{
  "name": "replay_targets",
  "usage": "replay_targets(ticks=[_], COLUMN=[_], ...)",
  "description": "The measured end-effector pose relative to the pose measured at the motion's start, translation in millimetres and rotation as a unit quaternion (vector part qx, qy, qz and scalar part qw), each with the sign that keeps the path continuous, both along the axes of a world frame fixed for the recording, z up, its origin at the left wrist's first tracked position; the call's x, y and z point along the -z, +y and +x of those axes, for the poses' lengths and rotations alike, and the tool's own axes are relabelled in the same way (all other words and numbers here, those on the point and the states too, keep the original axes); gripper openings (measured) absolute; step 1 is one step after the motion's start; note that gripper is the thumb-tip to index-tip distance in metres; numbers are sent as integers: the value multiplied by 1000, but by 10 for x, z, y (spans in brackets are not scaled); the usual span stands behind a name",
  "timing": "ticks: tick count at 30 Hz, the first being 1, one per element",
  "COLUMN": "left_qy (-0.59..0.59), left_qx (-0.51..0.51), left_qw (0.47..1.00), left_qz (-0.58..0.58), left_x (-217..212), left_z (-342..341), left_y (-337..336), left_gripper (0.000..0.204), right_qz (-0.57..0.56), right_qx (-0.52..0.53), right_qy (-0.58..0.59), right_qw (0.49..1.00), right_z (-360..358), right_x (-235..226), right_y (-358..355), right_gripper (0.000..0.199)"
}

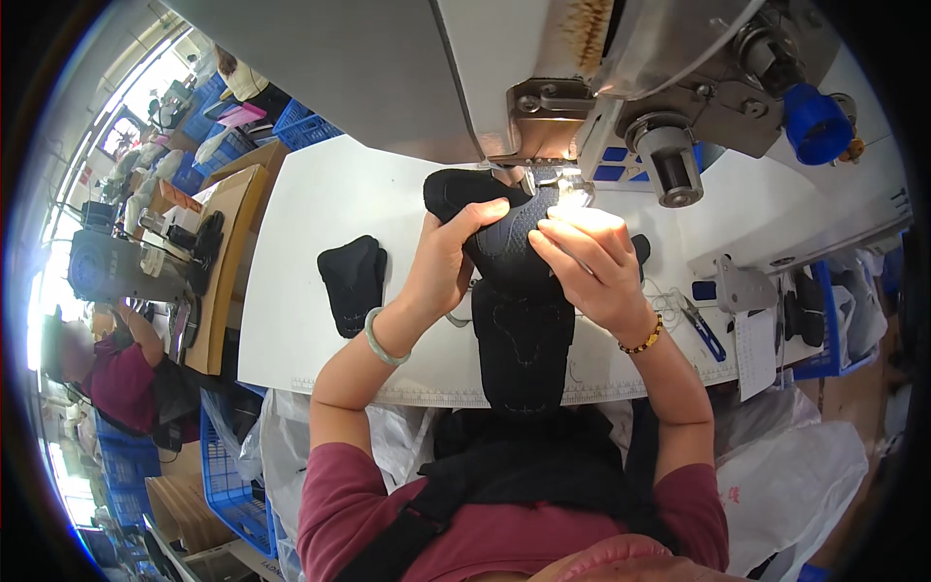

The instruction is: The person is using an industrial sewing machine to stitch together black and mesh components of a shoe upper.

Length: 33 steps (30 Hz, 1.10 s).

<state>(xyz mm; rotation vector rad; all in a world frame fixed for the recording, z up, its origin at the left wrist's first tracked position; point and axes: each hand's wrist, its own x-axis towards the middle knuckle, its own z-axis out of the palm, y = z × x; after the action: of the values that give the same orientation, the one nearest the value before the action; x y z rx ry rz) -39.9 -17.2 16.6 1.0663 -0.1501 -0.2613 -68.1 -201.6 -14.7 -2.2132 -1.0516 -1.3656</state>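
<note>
My left hand (pixel 448 260) grips the left edge of a black fabric shoe upper (pixel 506 242) held under the head of a grey sewing machine (pixel 543 87). My right hand (pixel 587 260) presses on the same piece from the right, fingers curled over it near the lit needle area (pixel 562 189). The black piece hangs down over the white table (pixel 310 223) toward my lap. A pale green bangle sits on my left wrist, a beaded bracelet on my right.
Another black fabric piece (pixel 353 283) lies on the table to the left. Blue scissors (pixel 700 328) lie at the right. Blue crates (pixel 228 490) and white plastic bags (pixel 795 475) stand below the table. Another person (pixel 116 373) works at a machine at the left.
</note>
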Motion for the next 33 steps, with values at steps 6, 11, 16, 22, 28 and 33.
replay_targets(ticks=[6,11,16,22,28,33], left_qy=[80,86,59,-20,-135,-172], left_qx=[13,8,8,6,-29,-48], left_qw=[997,996,998,1000,988,979], left_qz=[-15,-24,-19,-3,72,102], left_x=[15,57,18,50,71,37], left_z=[-4,-34,-151,-242,-327,-354], left_y=[48,36,-4,-98,-245,-301], left_gripper=[19,20,21,24,18,17], right_qz=[11,18,15,30,86,92], right_qx=[-5,-16,-18,-66,-153,-158], right_qy=[6,17,21,31,43,85], right_qw=[1000,1000,999,997,984,979], right_z=[15,0,-5,67,198,152], right_x=[-13,-19,-17,-44,-55,-111], right_y=[15,-2,-83,-221,-350,-409], right_gripper=[30,32,35,33,28,24])
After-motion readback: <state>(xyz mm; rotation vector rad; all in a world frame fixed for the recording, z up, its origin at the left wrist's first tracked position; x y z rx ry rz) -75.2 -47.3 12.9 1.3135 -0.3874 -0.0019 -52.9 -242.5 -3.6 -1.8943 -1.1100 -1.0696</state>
